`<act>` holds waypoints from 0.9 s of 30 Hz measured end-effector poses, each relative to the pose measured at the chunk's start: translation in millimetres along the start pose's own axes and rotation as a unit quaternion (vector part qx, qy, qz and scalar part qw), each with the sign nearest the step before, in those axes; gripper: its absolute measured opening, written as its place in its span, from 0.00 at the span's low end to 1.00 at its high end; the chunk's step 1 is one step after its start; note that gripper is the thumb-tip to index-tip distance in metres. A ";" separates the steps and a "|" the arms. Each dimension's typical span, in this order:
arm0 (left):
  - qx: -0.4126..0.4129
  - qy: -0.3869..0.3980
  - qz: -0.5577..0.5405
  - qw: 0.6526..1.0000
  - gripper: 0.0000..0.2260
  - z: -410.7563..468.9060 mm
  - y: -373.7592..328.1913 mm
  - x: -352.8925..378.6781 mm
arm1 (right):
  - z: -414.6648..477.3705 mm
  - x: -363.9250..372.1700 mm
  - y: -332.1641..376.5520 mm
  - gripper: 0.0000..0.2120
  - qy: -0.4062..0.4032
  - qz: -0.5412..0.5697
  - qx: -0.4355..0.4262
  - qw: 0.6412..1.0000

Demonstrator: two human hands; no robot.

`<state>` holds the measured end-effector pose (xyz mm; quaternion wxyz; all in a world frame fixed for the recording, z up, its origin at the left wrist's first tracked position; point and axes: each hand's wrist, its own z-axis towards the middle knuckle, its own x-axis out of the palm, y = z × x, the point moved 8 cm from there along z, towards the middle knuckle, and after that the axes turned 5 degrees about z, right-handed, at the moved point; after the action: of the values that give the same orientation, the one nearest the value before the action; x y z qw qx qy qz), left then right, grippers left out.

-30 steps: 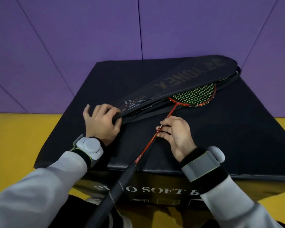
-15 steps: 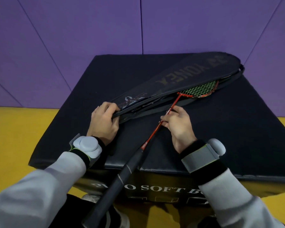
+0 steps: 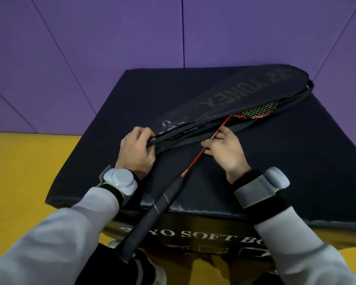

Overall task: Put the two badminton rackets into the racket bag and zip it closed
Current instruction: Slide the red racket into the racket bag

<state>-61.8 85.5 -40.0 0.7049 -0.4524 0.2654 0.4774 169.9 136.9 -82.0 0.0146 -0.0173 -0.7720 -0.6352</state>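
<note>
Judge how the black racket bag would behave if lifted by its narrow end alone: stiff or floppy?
Probably floppy: the racket bag is thin fabric, and its upper flap bends where the left hand lifts it. The red racket partly inside may stiffen it somewhat. It looks light for its size and unlikely to roll.

Padded black box (image 3: 296, 171) on yellow floor (image 3: 29, 171), bearing the open racket bag (image 3: 230, 99) and a partly inserted racket (image 3: 185, 171).

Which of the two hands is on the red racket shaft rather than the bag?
The right hand pinches the red racket shaft; the left hand grips the racket bag edge instead.
</note>
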 end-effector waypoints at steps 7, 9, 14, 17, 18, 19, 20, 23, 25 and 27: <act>0.002 -0.010 -0.005 1.000 0.08 -0.8 2.2 0.6 | -40.0 10.7 13.8 0.33 0.029 -0.246 -0.141 0.959; 0.004 -0.017 -0.001 1.000 0.08 -1.3 3.2 0.6 | -60.2 19.6 25.7 0.29 0.056 -0.302 -0.224 0.925; 0.001 -0.024 0.001 1.000 0.08 -0.6 3.6 -0.1 | -115.4 48.5 30.2 0.29 0.173 -0.392 -0.351 0.833; 0.003 -0.024 0.004 1.000 0.08 -0.2 3.9 0.4 | -139.5 65.0 14.6 0.33 0.249 -0.429 -0.368 0.786; 0.004 -0.022 0.005 1.000 0.08 -0.1 4.2 0.8 | -144.2 68.8 10.5 0.34 0.262 -0.439 -0.372 0.775; 0.004 -0.020 0.007 1.000 0.08 0.2 4.6 1.2 | -147.5 71.6 7.8 0.34 0.268 -0.448 -0.375 0.766; 0.003 -0.019 0.008 1.000 0.08 0.0 5.1 1.6 | -149.7 73.5 5.8 0.35 0.273 -0.453 -0.377 0.760; 0.002 -0.018 0.006 1.000 0.08 -0.3 6.3 1.9 | -152.7 78.9 2.2 0.33 0.284 -0.453 -0.377 0.756; 0.001 -0.016 0.006 1.000 0.07 -0.5 6.8 2.3 | -152.9 80.8 1.4 0.31 0.283 -0.455 -0.375 0.756; 0.001 -0.016 0.007 1.000 0.07 -0.5 6.7 2.7 | -152.3 81.1 1.7 0.29 0.278 -0.456 -0.372 0.759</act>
<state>-66.8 87.1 -44.9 0.7065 -0.4419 0.2574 0.4892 89.0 -11.6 -47.4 -0.0706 0.5098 -0.3536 -0.7811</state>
